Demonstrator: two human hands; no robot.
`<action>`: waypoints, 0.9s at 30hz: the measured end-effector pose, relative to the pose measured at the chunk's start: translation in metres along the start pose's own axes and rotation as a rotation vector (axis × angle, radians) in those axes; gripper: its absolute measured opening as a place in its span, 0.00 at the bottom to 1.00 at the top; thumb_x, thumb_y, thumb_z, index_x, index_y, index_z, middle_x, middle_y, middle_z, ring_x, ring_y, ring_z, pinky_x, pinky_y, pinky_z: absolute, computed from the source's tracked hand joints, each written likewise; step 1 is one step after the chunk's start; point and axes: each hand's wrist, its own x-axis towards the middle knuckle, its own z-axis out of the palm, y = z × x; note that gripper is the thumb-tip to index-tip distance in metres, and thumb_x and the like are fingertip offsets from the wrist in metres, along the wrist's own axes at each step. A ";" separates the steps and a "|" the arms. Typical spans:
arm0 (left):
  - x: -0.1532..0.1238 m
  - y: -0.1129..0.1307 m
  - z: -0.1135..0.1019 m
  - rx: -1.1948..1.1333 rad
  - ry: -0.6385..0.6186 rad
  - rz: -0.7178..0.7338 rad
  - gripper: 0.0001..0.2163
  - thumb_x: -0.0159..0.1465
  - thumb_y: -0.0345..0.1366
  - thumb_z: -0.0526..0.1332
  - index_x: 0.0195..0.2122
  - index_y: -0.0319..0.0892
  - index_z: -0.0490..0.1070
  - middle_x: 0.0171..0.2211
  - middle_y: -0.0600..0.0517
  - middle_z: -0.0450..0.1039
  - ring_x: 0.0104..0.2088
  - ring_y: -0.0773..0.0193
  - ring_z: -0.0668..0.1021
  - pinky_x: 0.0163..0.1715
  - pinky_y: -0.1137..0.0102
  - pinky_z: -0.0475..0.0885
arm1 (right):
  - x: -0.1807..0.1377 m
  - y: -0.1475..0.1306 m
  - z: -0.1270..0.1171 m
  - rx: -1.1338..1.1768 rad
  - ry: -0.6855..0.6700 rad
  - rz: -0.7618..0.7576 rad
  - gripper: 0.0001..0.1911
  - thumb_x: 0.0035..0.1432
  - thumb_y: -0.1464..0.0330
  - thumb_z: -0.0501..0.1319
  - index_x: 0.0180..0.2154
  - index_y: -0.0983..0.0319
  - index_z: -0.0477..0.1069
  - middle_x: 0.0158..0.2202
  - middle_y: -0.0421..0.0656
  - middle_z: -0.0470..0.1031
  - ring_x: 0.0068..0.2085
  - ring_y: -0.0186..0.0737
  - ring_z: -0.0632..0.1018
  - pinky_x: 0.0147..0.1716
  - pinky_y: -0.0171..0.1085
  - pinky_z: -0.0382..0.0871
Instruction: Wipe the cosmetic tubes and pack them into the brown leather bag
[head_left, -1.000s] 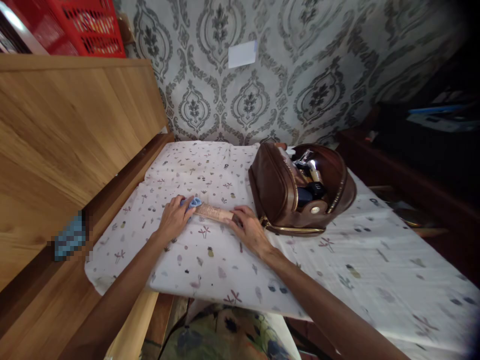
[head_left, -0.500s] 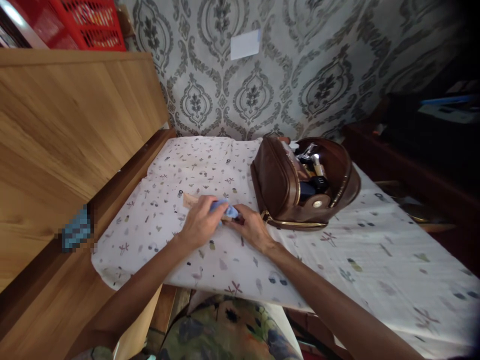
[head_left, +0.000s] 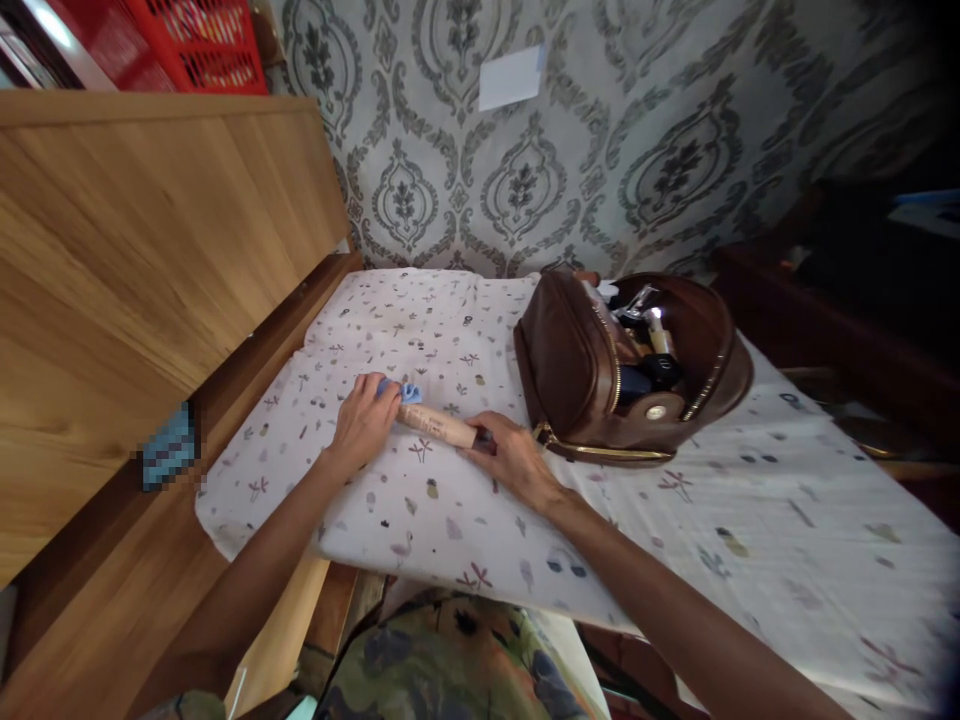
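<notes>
Holding a pale peach tube (head_left: 441, 426) by its dark end, the right hand (head_left: 519, 458) is closed, its thumb toward me and the fingers curled over the far side. The left hand (head_left: 365, 417) has its fingers bunched on a crumpled blue cloth (head_left: 409, 392), which meets the tube's other end; whether those fingers also grip the tube through it, I can't tell. So the tube lies slantwise between the two hands, low over the desk (head_left: 450, 520), with small print along its side. From here I can't make out whether it touches the white printed cover (head_left: 420, 320) beneath.

Just beyond the right hand stands a brown bag (head_left: 574, 365), its top unzipped and flap thrown back, with bottles (head_left: 660, 370) and other small items crowded inside. A white card (head_left: 511, 78) is on the patterned wall (head_left: 517, 190) behind. Over to the left, a red basket (head_left: 217, 50) sits above a wooden panel (head_left: 172, 220).
</notes>
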 end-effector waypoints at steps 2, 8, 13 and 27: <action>-0.003 0.000 0.001 -0.005 0.019 -0.002 0.15 0.75 0.38 0.45 0.47 0.43 0.71 0.49 0.43 0.68 0.49 0.53 0.69 0.47 0.60 0.71 | 0.000 0.000 -0.001 -0.003 -0.002 -0.020 0.13 0.55 0.70 0.68 0.44 0.59 0.75 0.41 0.44 0.77 0.40 0.44 0.77 0.42 0.40 0.71; -0.012 0.002 -0.006 -0.014 0.023 -0.030 0.14 0.74 0.37 0.47 0.45 0.43 0.72 0.49 0.43 0.68 0.49 0.52 0.69 0.47 0.60 0.71 | -0.001 0.000 -0.002 -0.045 0.012 -0.062 0.10 0.59 0.63 0.68 0.41 0.60 0.77 0.44 0.48 0.76 0.46 0.49 0.76 0.47 0.45 0.72; -0.016 0.007 -0.021 -0.018 -0.023 -0.147 0.13 0.73 0.36 0.49 0.43 0.43 0.73 0.46 0.44 0.68 0.47 0.51 0.70 0.42 0.60 0.73 | -0.002 0.000 -0.001 -0.027 -0.006 -0.072 0.11 0.57 0.68 0.68 0.43 0.60 0.76 0.42 0.47 0.77 0.44 0.48 0.77 0.46 0.44 0.72; -0.028 0.059 -0.002 -0.087 0.069 0.264 0.17 0.69 0.26 0.51 0.55 0.38 0.71 0.50 0.42 0.70 0.48 0.52 0.70 0.48 0.58 0.73 | -0.003 0.003 0.001 -0.056 0.017 -0.147 0.11 0.56 0.72 0.68 0.42 0.60 0.73 0.39 0.45 0.77 0.41 0.45 0.78 0.41 0.42 0.72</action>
